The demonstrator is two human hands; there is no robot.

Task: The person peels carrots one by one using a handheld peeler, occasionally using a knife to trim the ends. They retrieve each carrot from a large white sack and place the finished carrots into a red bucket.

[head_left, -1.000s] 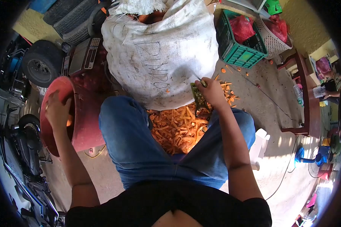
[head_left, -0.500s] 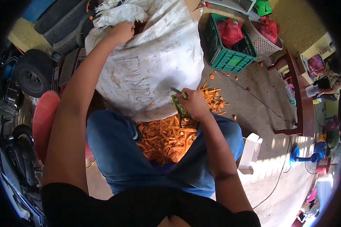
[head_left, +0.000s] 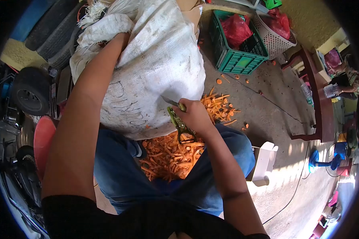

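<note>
Left hand (head_left: 123, 38) reaches into the sack (head_left: 159, 59), fingers hidden, hold unclear; right hand (head_left: 194, 114) curls closed around 1 knife (head_left: 170, 101) and 1 peeler (head_left: 173, 116) before it. Peelings (head_left: 171, 153) heap below; its bulge suggests plenty left.

Crate (head_left: 241, 59) green — bags (head_left: 236, 31) red, sack (head_left: 159, 67) wht.

Household garage or storage area, as indicated by loose tires (head_left: 54, 38) stacked against a yellow wall (head_left: 313, 22), a parked motorcycle (head_left: 18, 175), a bare concrete floor (head_left: 267, 105), plastic crates and baskets (head_left: 239, 49), and a blue electric fan (head_left: 327, 160).
</note>
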